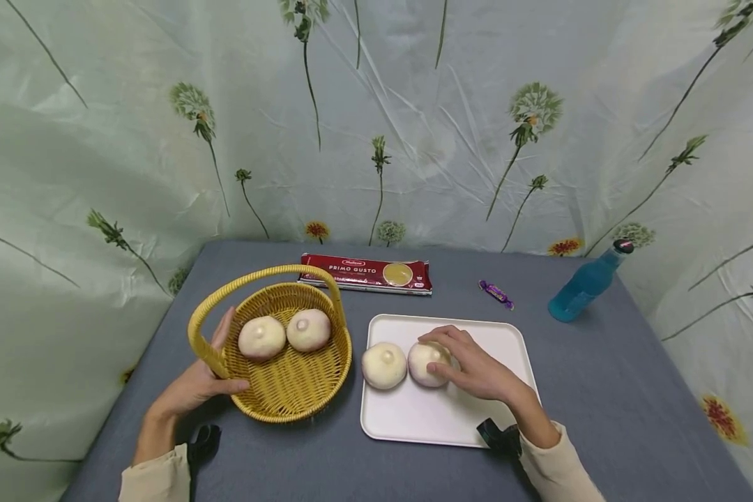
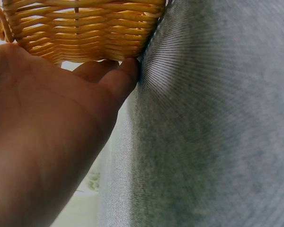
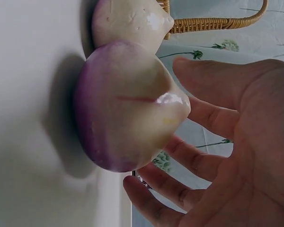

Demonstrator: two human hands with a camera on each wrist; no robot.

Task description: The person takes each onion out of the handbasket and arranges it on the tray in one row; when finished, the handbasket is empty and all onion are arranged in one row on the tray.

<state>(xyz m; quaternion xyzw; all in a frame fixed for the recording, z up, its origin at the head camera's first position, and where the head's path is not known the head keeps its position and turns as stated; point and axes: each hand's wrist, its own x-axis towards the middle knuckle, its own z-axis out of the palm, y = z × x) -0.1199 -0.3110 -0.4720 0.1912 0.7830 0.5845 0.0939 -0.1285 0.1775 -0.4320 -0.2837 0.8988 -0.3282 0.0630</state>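
Observation:
Two white-and-purple turnips lie on a white tray point(image 1: 414, 422): the left turnip point(image 1: 384, 366) is beside the right turnip point(image 1: 428, 363). My right hand point(image 1: 473, 366) is around the right turnip, with fingers spread and thumb apart from it in the right wrist view. A yellow wicker basket point(image 1: 288, 397) with an arched handle holds two more turnips, a left one point(image 1: 261, 338) and a right one point(image 1: 309, 330). My left hand point(image 1: 194, 383) holds the basket's left side by the handle base, its fingers against the outer wall point(image 2: 85, 35).
Behind the basket and tray lies a red "Primo Gusto" pack point(image 1: 367, 273). A purple-wrapped candy point(image 1: 496, 295) is beyond the tray. The blue bottle point(image 1: 586, 286) stands at the right back, near the dandelion-print curtain point(image 1: 439, 153). Grey cloth point(image 1: 621, 411) covers the table.

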